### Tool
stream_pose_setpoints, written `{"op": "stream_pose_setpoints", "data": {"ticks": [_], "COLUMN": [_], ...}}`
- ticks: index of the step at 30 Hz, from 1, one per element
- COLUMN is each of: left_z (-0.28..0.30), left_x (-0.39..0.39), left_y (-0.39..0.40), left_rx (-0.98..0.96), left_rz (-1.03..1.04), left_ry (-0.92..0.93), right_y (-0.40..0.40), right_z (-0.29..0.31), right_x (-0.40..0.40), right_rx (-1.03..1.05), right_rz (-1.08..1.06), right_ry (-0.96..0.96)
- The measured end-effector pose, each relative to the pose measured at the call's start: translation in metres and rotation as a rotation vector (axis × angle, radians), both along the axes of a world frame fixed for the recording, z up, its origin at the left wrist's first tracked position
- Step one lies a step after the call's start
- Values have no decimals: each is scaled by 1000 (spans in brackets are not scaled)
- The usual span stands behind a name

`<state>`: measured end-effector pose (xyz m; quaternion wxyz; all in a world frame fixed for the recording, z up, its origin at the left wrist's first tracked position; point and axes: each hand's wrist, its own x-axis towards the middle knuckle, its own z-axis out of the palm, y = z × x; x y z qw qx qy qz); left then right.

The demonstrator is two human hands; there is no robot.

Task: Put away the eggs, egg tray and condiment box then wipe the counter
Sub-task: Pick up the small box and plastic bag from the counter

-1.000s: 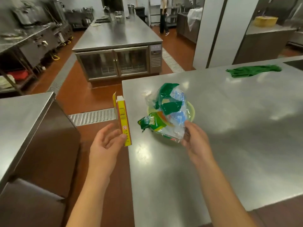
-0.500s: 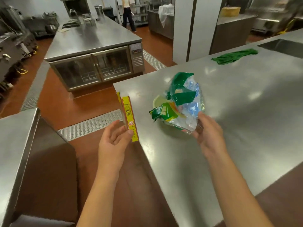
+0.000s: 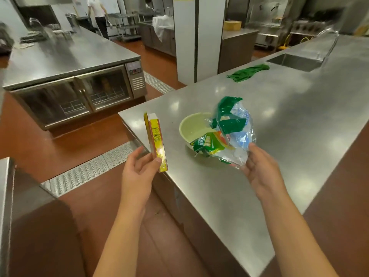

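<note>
My left hand [image 3: 139,172] holds a tall yellow and red condiment box [image 3: 156,140] upright, its top flap open, at the steel counter's [image 3: 289,124] near-left corner. My right hand [image 3: 259,168] grips the bottom of a crumpled clear plastic bag [image 3: 229,132] with green and blue print. The bag hangs over a pale green bowl [image 3: 191,126] that rests on the counter. A green cloth [image 3: 247,72] lies farther back on the counter. No eggs or egg tray are in view.
A sink [image 3: 295,61] with a tap is set into the counter's far right. Across the red-brown floor stands a steel island with glass-door fridge [image 3: 79,96]. A steel cabinet [image 3: 30,216] is at my left. A person [image 3: 97,15] stands far back.
The view has swung to the right and pulled closer. Both hands keep their hold; the bag has shifted to the right, uncovering more of the bowl.
</note>
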<state>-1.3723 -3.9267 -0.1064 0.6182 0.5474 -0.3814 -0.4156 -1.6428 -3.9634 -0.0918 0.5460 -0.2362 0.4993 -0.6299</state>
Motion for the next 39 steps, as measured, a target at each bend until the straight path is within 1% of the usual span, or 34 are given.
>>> {"op": "stream_pose_setpoints", "data": {"ticks": [7,11,17,21,26,31,36,39], "left_z": [15,21,8,-7,-30,-45,-55,-64], "left_x": [-5,-15,-36,-47,-44,-14,19,38], "left_y": [-12,-28,-64,-103,-169,-247,-317,-345], "left_rx": [3,-38,7,62,101,169,198,200], "left_rz": [-44,-40,-156,-251,-361,-496,-546,-550], "left_ry": [-80,-102,-93,-57,-65,-123,-135,-150], "right_y": [-17,-32,-45,-57,-91,-146,-211,-246], "right_z": [-7,-14,-22,-34,-49,-54,-67,-84], "right_x": [-11,-20,-36,-43,-32,2,37,56], "right_rx": [44,51,104,122,116,163,206,254], "right_rz": [-14,-7,-76,-125,-179,-286,-277,-243], "right_ry": [-58,-78,-57,-37,-2,-22,-26,37]}}
